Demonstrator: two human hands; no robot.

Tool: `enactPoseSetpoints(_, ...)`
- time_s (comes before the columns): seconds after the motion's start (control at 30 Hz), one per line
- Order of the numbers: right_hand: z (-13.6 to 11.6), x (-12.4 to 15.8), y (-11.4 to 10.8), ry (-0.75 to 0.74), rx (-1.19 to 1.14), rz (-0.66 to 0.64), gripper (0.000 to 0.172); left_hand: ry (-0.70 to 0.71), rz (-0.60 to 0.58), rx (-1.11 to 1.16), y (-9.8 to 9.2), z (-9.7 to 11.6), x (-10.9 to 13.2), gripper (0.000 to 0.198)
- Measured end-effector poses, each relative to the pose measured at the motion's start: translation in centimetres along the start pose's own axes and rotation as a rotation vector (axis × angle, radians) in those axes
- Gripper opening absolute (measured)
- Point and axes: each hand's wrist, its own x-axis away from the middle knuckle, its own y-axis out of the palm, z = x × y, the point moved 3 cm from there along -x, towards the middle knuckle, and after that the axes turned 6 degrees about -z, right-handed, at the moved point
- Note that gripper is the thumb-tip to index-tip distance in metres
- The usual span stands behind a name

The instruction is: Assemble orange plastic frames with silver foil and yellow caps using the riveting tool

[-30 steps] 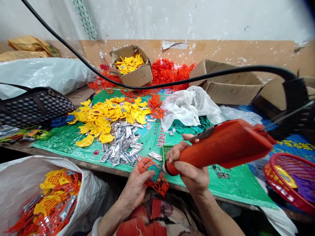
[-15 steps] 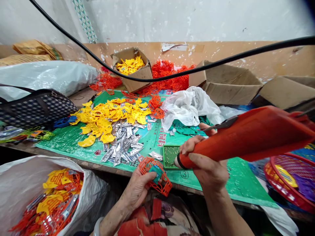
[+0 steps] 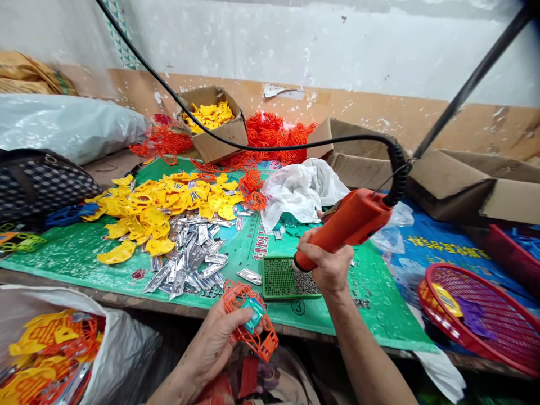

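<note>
My left hand [image 3: 219, 332] is closed on an orange plastic frame [image 3: 265, 344], the thumb pressing a small teal plastic piece [image 3: 254, 316] against it. Wrapped round a red-orange electric screwdriver [image 3: 346, 225] is my right hand [image 3: 331, 261]. The tool slants down to the left, its tip end over a green perforated tray [image 3: 274, 281]. Small dark screws [image 3: 307, 283] fill the tray's right part; whether the tip touches them I cannot tell. Left of the tray are a pile of silvery metal-look pieces [image 3: 192, 259] and many yellow plastic parts [image 3: 156, 202].
A black cable [image 3: 270, 148] runs from the screwdriver across the view. Cardboard boxes [image 3: 215, 135] and orange frames [image 3: 278, 135] line the wall. A white sack [image 3: 122, 343] of parts stands at lower left, a red basket [image 3: 476, 326] at right. A white cloth bag [image 3: 299, 188] lies behind the tray.
The view has shifted right. The screwdriver now points more steeply down over the tray, and the screws there have come into sight. My left hand still grips the frame and teal piece.
</note>
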Motion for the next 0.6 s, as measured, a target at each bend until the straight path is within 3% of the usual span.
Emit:
enactPoseSetpoints(0.2, 0.5, 0.2, 0.4, 0.005, 0.002, 0.018, 0.012, -0.001, 0.057, 0.014, -0.4, -0.2, -0.1, 0.028)
enactPoseSetpoints(0.6, 1.3, 0.2, 0.4, 0.017, 0.058, 0.022, 0.01, -0.014, 0.059, 0.03, -0.3, 0.1, -0.2, 0.035)
